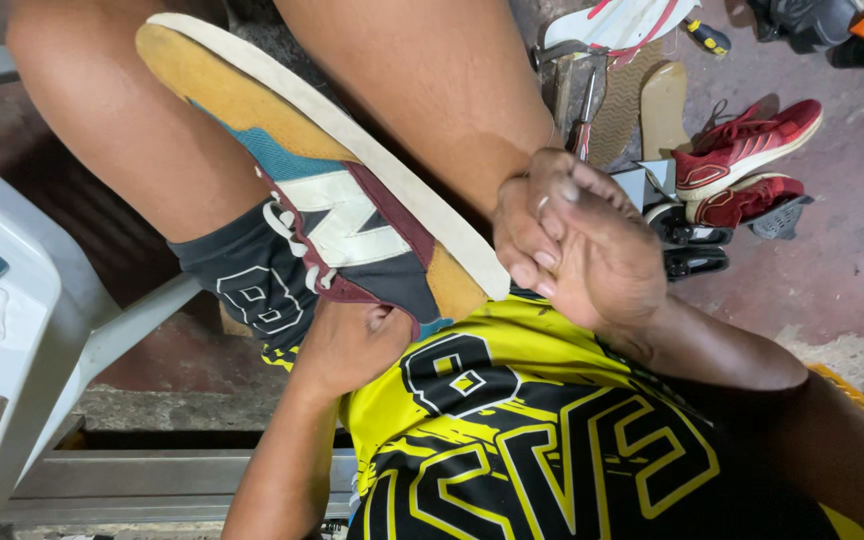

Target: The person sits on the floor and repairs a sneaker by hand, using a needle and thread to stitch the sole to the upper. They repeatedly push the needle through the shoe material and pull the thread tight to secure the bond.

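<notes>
Sneaker (pixel 342 190): multicoloured, wedged sole-up between the bare knees, centre, braced steady
Left hand (pixel 352 345): at 6 o'clock under the heel, fingers hidden, grip unclear
Right hand (pixel 577 240): at 3 o'clock, fingers curled closed at the sole edge
Red shoes (pixel 747 160): on the floor, 2 o'clock

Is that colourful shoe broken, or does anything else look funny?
No break shows on the mustard, teal and maroon sneaker; it lies tilted between the knees, left hand under its heel, right hand fisted beside the sole. One oddity: a loose tan sole lies among the floor tools.
</notes>
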